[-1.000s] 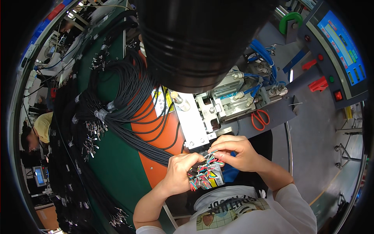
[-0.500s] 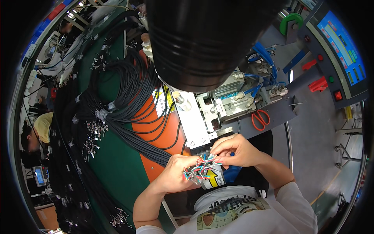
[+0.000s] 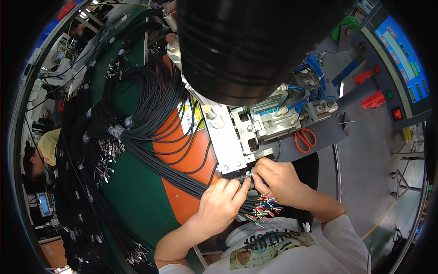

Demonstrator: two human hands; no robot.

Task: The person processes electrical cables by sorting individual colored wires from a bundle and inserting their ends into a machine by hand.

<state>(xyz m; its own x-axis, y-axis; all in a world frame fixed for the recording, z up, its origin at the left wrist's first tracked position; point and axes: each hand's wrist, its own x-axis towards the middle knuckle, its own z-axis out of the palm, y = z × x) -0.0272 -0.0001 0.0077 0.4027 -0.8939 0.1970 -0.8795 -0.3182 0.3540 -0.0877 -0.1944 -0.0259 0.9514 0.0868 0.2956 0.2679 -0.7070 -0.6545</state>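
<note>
Feeding wire ends into the crimping press, I'd say. One fat bundle of black cables (image 3: 150, 137) crosses the green and orange bench. Left hand (image 3: 221, 203) grips it, right hand (image 3: 278, 180) pinches one of the coloured wire ends (image 3: 264, 211) at the press (image 3: 237, 150). Next wants careful aiming. One pair of scissors (image 3: 305, 139) sits right.

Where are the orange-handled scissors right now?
In the head view, the orange-handled scissors lie right of centre on the grey machine ledge, just beyond the right hand and below the blue air hoses.
</note>
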